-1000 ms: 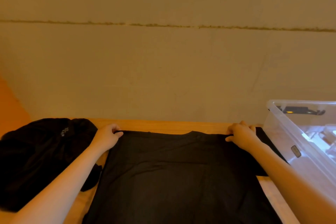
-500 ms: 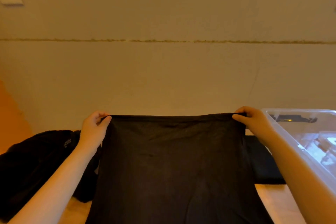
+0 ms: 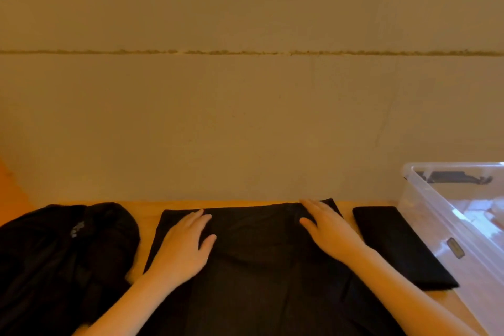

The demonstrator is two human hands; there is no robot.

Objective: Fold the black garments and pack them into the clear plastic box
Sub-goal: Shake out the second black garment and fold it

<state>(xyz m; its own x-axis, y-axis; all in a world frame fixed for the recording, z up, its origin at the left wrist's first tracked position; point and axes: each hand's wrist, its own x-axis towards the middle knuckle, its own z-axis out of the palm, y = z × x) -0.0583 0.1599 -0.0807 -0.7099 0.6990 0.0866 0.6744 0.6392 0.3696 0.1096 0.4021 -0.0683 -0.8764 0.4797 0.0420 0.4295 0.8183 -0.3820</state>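
A black garment point(image 3: 261, 262) is spread flat on the wooden surface point(image 3: 148, 215), just in front of the plain wall point(image 3: 245, 117), with its far edge lying close to that wall. The left hand point(image 3: 182, 247) is laid palm down on the left part of the black garment, with its fingers point(image 3: 197, 217) straight and slightly spread, nothing being gripped. The right hand point(image 3: 330, 229) is laid flat on the right part of the black garment, near its far right corner; its fingers point(image 3: 311, 204) are likewise stretched out and pressed on the cloth, with nothing held.

To the left of the black garment, a crumpled pile of black clothing point(image 3: 62, 259) is seen on the surface, with a small pale mark on it. To the right of the black garment, just apart from it, a folded black piece point(image 3: 395, 248) is lying flat. Beyond that piece, further right of the black garment, the clear plastic box point(image 3: 447, 226) is standing open, its near wall touching or nearly touching the folded black piece; a dark clip is visible at its far rim, while its contents cannot be made out.
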